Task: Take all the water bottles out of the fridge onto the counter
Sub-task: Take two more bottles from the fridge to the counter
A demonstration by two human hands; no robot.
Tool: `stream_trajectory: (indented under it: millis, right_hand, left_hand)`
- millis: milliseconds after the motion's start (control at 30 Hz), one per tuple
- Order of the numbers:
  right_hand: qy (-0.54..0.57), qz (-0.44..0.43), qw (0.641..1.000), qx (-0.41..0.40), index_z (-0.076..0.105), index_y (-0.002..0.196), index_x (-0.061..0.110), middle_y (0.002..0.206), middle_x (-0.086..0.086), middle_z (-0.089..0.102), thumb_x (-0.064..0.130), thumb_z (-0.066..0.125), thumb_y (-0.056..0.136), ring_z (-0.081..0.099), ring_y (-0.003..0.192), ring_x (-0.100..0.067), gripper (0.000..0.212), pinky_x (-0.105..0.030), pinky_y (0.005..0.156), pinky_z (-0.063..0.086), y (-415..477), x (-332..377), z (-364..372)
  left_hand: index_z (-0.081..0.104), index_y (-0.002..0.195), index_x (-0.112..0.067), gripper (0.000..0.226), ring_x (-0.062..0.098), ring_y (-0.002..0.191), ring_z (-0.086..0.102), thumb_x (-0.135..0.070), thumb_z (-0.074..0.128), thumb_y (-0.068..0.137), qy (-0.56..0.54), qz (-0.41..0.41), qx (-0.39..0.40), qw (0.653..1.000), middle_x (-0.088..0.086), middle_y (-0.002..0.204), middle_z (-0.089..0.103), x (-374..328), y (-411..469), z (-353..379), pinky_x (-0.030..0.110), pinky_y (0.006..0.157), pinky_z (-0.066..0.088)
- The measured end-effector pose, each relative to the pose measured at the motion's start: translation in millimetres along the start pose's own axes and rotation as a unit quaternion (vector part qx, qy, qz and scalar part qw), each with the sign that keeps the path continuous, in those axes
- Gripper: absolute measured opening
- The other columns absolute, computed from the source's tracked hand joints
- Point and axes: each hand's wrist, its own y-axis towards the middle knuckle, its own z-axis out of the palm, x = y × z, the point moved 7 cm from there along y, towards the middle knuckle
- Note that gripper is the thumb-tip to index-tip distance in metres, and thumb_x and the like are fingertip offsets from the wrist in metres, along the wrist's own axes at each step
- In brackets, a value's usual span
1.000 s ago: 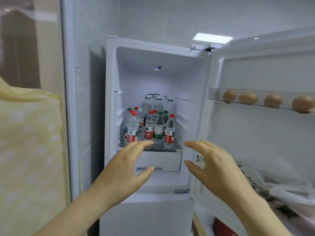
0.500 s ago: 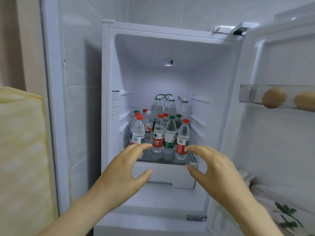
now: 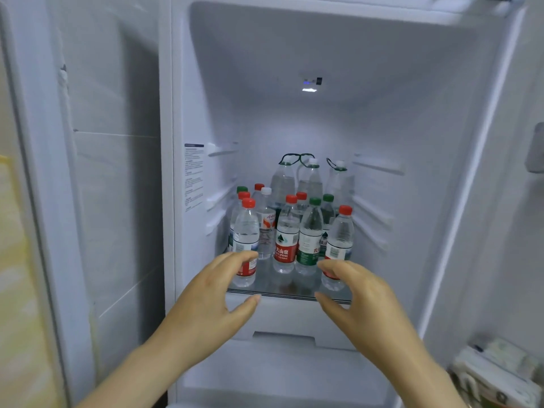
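The open fridge (image 3: 294, 113) holds several water bottles upright on a glass shelf (image 3: 288, 293). Small bottles with red, green or white caps stand in front, among them a red-capped bottle at front left (image 3: 246, 228), a red-label bottle (image 3: 286, 242), a green-label bottle (image 3: 309, 242) and a red-capped bottle at front right (image 3: 340, 240). Three taller bottles (image 3: 309, 178) with carry loops stand at the back. My left hand (image 3: 212, 301) hovers just in front of the front-left bottle, fingers and thumb spread and empty. My right hand (image 3: 359, 298) is spread likewise before the front-right bottle.
A white drawer (image 3: 282, 322) sits under the shelf. The fridge door (image 3: 524, 201) stands open at the right, with bagged items (image 3: 497, 375) in its lower bin. A white tiled wall (image 3: 114, 172) and a yellow cloth (image 3: 17, 290) are at the left.
The view has closed in on the fridge. Both hands have moved forward and up to the shelf edge, now overlapping the front bottles. The door's egg rack has left the view.
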Motion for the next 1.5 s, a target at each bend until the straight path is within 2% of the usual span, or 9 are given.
stream_trajectory:
  millis: [200,567,700,833,967,1067,1133,1300,1500]
  right_hand:
    - [0.010,0.026,1.000,-0.006,0.061,0.126,0.026,0.119,0.015,0.064,0.029,0.073,0.082,0.060,0.107,-0.007,0.046,-0.022,0.091,0.048,42,-8,36]
    - [0.014,0.067,0.998,0.002,0.057,0.130,0.029,0.125,0.018,0.059,0.027,0.073,0.083,0.055,0.115,-0.003,0.049,-0.021,0.098,0.045,83,-35,82]
    - [0.022,0.059,0.998,0.000,0.059,0.127,0.030,0.118,0.022,0.060,0.028,0.075,0.081,0.056,0.109,0.001,0.048,-0.023,0.096,0.049,100,-44,93]
    - [0.035,0.059,0.998,0.000,0.060,0.125,0.032,0.109,0.030,0.052,0.028,0.074,0.082,0.051,0.102,0.007,0.046,-0.011,0.090,0.040,111,-52,101]
    - [0.066,0.074,0.995,-0.001,0.059,0.127,0.030,0.116,0.023,0.059,0.028,0.074,0.082,0.055,0.109,0.002,0.048,-0.023,0.098,0.047,115,-65,109]
    - [0.078,0.092,0.993,0.007,0.057,0.128,0.033,0.119,0.024,0.058,0.031,0.073,0.083,0.054,0.111,0.004,0.048,-0.024,0.100,0.046,116,-75,114]
    - [0.095,0.105,0.990,-0.001,0.059,0.126,0.033,0.116,0.024,0.060,0.031,0.073,0.082,0.055,0.108,0.004,0.046,-0.021,0.098,0.046,116,-80,114]
    - [0.138,0.137,0.981,-0.023,0.062,0.123,0.031,0.115,0.022,0.063,0.024,0.075,0.081,0.057,0.107,0.006,0.045,-0.021,0.095,0.048,114,-99,114]
    - [0.179,0.190,0.962,-0.080,0.065,0.117,0.029,0.102,0.025,0.064,0.018,0.077,0.079,0.058,0.096,0.012,0.041,-0.003,0.077,0.039,112,-131,105]
  left_hand:
    - [0.040,0.135,-0.041,0.055,-0.031,0.103,0.033,-0.030,0.066,0.087,-0.037,-0.020,0.001,0.999,-0.035,0.124,0.040,45,38,7,-0.011,0.078,0.026]
    - [0.042,0.136,-0.037,0.061,-0.007,0.117,0.043,-0.026,0.070,0.084,-0.046,-0.058,-0.009,0.997,-0.026,0.130,0.044,107,83,40,-0.004,0.082,0.028]
    - [0.042,0.137,-0.035,0.065,-0.004,0.118,0.045,-0.025,0.072,0.080,-0.045,-0.073,-0.025,0.996,-0.022,0.133,0.046,122,96,50,0.009,0.095,0.032]
    - [0.035,0.142,-0.035,0.071,-0.002,0.125,0.041,-0.029,0.072,0.081,-0.052,-0.095,-0.039,0.993,-0.021,0.137,0.040,136,107,59,0.018,0.103,0.033]
    - [0.031,0.142,-0.035,0.078,-0.002,0.119,0.044,-0.026,0.074,0.078,-0.082,-0.119,-0.049,0.988,-0.023,0.127,0.033,146,119,71,0.017,0.099,0.033]
    - [0.025,0.144,-0.036,0.088,0.007,0.129,0.044,-0.031,0.076,0.073,-0.103,-0.130,-0.046,0.985,-0.016,0.140,0.033,157,128,84,0.032,0.107,0.040]
    - [0.021,0.146,-0.038,0.093,0.010,0.131,0.044,-0.034,0.077,0.072,-0.108,-0.134,-0.053,0.984,-0.012,0.145,0.033,160,133,90,0.040,0.106,0.044]
    - [0.020,0.145,-0.041,0.097,0.010,0.127,0.045,-0.030,0.081,0.070,-0.114,-0.130,-0.085,0.981,-0.012,0.143,0.039,161,144,101,0.034,0.103,0.044]
    - [0.024,0.144,-0.035,0.094,0.014,0.124,0.047,-0.024,0.082,0.070,-0.101,-0.143,-0.115,0.978,-0.006,0.141,0.041,172,148,111,0.032,0.097,0.045]
